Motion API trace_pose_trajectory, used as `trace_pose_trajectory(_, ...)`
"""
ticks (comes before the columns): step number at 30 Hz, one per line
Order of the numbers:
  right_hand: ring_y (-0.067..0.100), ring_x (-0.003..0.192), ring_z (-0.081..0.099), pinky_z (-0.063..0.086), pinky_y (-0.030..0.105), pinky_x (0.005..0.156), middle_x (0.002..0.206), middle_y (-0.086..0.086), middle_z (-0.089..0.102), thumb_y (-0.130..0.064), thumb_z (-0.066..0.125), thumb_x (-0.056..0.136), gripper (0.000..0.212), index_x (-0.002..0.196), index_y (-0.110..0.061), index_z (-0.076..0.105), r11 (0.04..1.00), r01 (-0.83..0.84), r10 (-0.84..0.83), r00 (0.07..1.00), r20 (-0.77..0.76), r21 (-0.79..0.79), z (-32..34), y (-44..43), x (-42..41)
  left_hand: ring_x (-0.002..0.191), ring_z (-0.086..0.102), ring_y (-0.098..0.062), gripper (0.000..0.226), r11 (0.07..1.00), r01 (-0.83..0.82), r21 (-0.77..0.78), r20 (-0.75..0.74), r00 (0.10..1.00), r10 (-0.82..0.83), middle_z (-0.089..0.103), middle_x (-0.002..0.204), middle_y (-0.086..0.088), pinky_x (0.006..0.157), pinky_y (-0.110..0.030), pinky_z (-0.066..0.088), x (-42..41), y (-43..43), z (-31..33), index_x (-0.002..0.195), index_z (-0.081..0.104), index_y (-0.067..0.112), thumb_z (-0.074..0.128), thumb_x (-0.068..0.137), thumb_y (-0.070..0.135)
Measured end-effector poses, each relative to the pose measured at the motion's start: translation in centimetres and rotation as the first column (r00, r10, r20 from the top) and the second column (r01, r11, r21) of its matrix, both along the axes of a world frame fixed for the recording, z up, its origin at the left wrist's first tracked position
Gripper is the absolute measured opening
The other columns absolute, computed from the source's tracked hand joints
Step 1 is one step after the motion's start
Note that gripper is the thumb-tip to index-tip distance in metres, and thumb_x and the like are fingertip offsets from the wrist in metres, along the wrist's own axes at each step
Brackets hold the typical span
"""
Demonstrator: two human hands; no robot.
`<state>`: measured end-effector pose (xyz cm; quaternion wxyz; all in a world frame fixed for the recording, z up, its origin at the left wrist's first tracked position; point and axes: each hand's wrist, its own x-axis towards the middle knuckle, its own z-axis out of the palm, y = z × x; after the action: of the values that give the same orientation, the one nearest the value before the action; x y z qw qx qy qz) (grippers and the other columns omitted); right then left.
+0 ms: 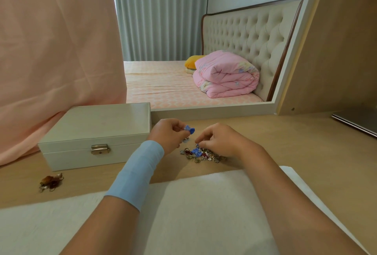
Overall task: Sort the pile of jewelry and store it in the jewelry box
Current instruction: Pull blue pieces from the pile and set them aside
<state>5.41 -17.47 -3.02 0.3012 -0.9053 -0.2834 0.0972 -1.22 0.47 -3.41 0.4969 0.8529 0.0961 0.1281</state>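
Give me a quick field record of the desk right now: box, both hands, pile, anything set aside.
jewelry box: lid closed, clasp facing the person, left of the hands
left hand: pinching a blue bow piece above the desk
right hand: fingertips in the main pile
second blue bow: lying in the main pile
small brown cluster: apart, front left of the box
white cloth: nearest the person, bare

white jewelry box, blue bow, pale-blue wristband, pink quilt, tan table.

One jewelry box, two blue bows, perhaps two jewelry piles.
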Motion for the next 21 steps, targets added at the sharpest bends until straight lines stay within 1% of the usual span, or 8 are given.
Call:
trace_pose_trajectory(4,0.009,0.09,0.061,0.051,0.029,0.082,0.098,-0.013,0.06,-0.031,0.067,0.094,0.021,0.111,-0.04,0.075,0.979,-0.083,0.088,0.996,0.023,-0.187,0.3,0.9,-0.7,0.074,0.068,-0.019,0.003,1.0,0.005,0.013,0.002,1.0,-0.005,0.072,0.083,-0.005,0.076,-0.04,0.061,-0.1,-0.1,0.7,0.089,0.068,0.013,0.066,0.09,0.015)
trace_pose_trajectory(8,0.011,0.095,0.06,0.052,0.032,0.086,0.101,-0.012,0.058,-0.029,0.074,0.09,0.012,0.098,-0.037,0.077,0.97,-0.081,0.107,0.989,0.105,-0.228,0.4,1.1,-1.1,0.07,0.069,-0.014,0.006,0.989,0.057,0.138,-0.098,0.994,-0.043,0.073,0.084,-0.003,0.075,-0.038,0.061,-0.5,-0.3,0.7,0.088,0.066,0.019,0.065,0.091,0.014)
trace_pose_trajectory(10,0.01,0.095,0.06,0.052,0.032,0.085,0.102,-0.014,0.062,-0.026,0.076,0.088,0.009,0.088,-0.035,0.076,0.983,-0.071,0.089,0.991,0.101,-0.168,0.7,0.9,-1.2,0.066,0.068,-0.01,0.006,0.979,0.066,0.193,-0.127,0.991,-0.042,0.072,0.081,0.001,0.075,-0.035,0.061,-0.7,-0.4,0.5,0.088,0.067,0.02,0.066,0.092,0.016)
trace_pose_trajectory(12,0.008,0.088,0.062,0.051,0.028,0.076,0.096,-0.014,0.067,-0.024,0.075,0.088,0.011,0.082,-0.033,0.074,0.996,-0.062,0.067,0.995,0.073,-0.07,1.1,0.7,-1.2,0.068,0.069,-0.011,0.005,0.971,0.061,0.23,-0.132,0.991,-0.031,0.071,0.08,0.003,0.076,-0.033,0.06,-1.1,-0.5,0.6,0.087,0.068,0.02,0.067,0.091,0.018)
trace_pose_trajectory(15,0.009,0.067,0.067,0.051,0.025,0.062,0.081,-0.008,0.074,-0.018,0.073,0.089,0.009,0.083,-0.025,0.075,0.994,-0.048,0.048,0.999,-0.001,0.101,1.8,0.6,-1.2,0.078,0.071,-0.017,0.007,0.965,0.045,0.257,-0.122,0.992,-0.014,0.072,0.081,0.001,0.078,-0.036,0.06,-2.1,-0.5,1.1,0.084,0.068,0.022,0.068,0.091,0.024)
trace_pose_trajectory(17,0.013,0.062,0.07,0.049,0.023,0.053,0.074,-0.006,0.074,-0.015,0.073,0.09,0.007,0.085,-0.02,0.074,0.977,-0.047,0.061,0.996,-0.063,0.209,2.2,0.5,-1.4,0.079,0.072,-0.018,0.008,0.96,0.043,0.276,-0.121,0.993,-0.009,0.073,0.081,0.0,0.076,-0.035,0.059,-3.2,-0.4,1.5,0.084,0.068,0.023,0.067,0.091,0.026)
trace_pose_trajectory(19,0.015,0.064,0.071,0.044,0.019,0.045,0.08,-0.004,0.075,-0.015,0.072,0.092,0.002,0.091,-0.017,0.072,0.959,-0.044,0.076,0.992,-0.103,0.279,2.6,0.7,-1.8,0.073,0.071,-0.016,0.007,0.96,0.044,0.275,-0.115,0.993,-0.012,0.072,0.08,0.0,0.069,-0.029,0.057,-4.4,0.0,1.9,0.086,0.068,0.021,0.067,0.091,0.025)
trace_pose_trajectory(21,0.015,0.066,0.071,0.044,0.021,0.044,0.086,-0.001,0.075,-0.017,0.071,0.093,0.002,0.095,-0.016,0.07,0.943,-0.044,0.093,0.987,-0.134,0.33,3.0,1.0,-2.2,0.065,0.069,-0.012,0.006,0.965,0.03,0.262,-0.109,0.994,-0.001,0.071,0.079,0.001,0.063,-0.024,0.053,-5.7,0.7,2.2,0.088,0.069,0.018,0.067,0.091,0.022)
